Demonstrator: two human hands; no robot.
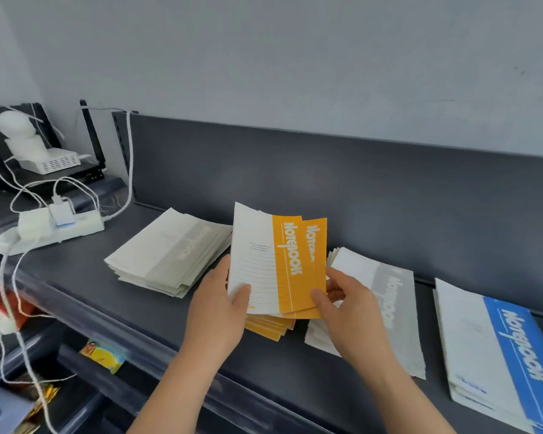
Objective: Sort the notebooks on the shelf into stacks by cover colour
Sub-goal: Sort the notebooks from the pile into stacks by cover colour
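Observation:
I hold two orange-and-white notebooks (282, 264) tilted up above the dark shelf (176, 311). My left hand (217, 305) grips their white lower-left corner, and my right hand (345, 302) pinches the orange lower-right edge. Under them lies a stack of orange notebooks (268, 327), mostly hidden. A thick pile of grey notebooks (173, 249) lies to the left. More grey notebooks (392, 296) lie to the right, partly behind my right hand. A stack of blue notebooks (511, 349) sits at the far right.
A white power strip (60, 225) with plugs and white cables rests on the shelf's left end. Behind it stand a white device (49, 162) and a white round object. A dark back panel (326, 183) runs behind the shelf. Colourful packets (104, 355) lie on the lower shelf.

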